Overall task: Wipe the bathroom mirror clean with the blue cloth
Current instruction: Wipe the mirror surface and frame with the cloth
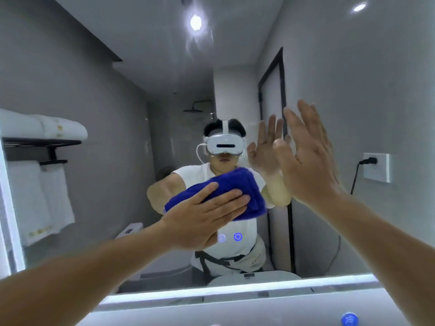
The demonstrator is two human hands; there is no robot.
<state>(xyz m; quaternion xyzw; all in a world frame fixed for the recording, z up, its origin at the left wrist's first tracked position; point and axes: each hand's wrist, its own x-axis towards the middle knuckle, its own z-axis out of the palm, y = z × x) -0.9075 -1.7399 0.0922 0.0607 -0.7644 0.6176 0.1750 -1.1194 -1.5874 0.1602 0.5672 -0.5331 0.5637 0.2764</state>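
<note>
Grey walls fill the mirror (113, 95), where the left hand (200, 217) presses the blue cloth (237, 184) flat-fingered — right hand (308, 161) raised upright beside it, palm facing the glass, both grips apart.

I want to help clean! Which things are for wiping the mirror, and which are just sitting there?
For the job: blue cloth, mirror, left hand pressing the cloth, right hand raised open.
Just there: white towels, wall socket.
</note>
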